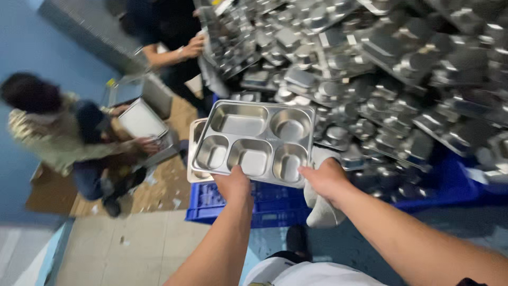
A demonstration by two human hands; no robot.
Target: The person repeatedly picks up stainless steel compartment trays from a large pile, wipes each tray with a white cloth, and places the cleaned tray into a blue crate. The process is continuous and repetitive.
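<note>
In the middle of the frame the person holds a steel compartment tray [254, 142] level and face up, five wells showing, gripped along its near edge so the whole surface can be looked over. The left hand [233, 185] closes on the near edge left of centre, thumb on top; the right hand [325, 177] closes on the near right corner and also seems to hold a white cloth [320, 209] hanging beneath it. A second tray [194, 153] peeps out just under the first on its left side, mostly hidden. Behind and to the right, a big heap of trays [381, 79] fills the upper frame, blurred and cut off, resting over blue crates [248, 204]. At left a crouching person [63, 132] handles another tray [140, 121]; at upper centre another person's hand [193, 47] reaches into the heap.
</note>
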